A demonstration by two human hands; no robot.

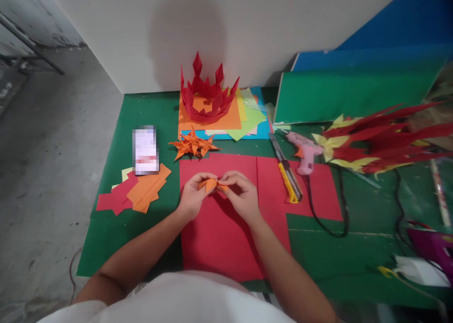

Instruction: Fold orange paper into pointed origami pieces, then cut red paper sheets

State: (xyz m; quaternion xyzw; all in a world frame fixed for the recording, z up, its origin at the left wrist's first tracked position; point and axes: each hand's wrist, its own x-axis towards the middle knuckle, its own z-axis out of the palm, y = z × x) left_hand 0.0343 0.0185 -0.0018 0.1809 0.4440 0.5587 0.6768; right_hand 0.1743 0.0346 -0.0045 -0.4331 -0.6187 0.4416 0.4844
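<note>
Over a red paper sheet (226, 238), my left hand (194, 195) and my right hand (242, 195) come together on a small orange origami flower (211, 185). The fingers of both hands are closed, pinching it from either side, and its far part is hidden by the fingertips. Just beyond them lies a pile of similar orange origami flowers (194, 145). Farther back, a red folded-paper crown (208, 110) stands on a stack of coloured paper (247, 122).
Left are a phone (146, 150) and orange and red paper pieces (146, 191). Right lie a yellow box cutter (290, 183), a pink glue gun (305, 154) with black cord, and red-yellow paper flowers (375, 139). A green board (354, 96) leans behind the green table (141, 247).
</note>
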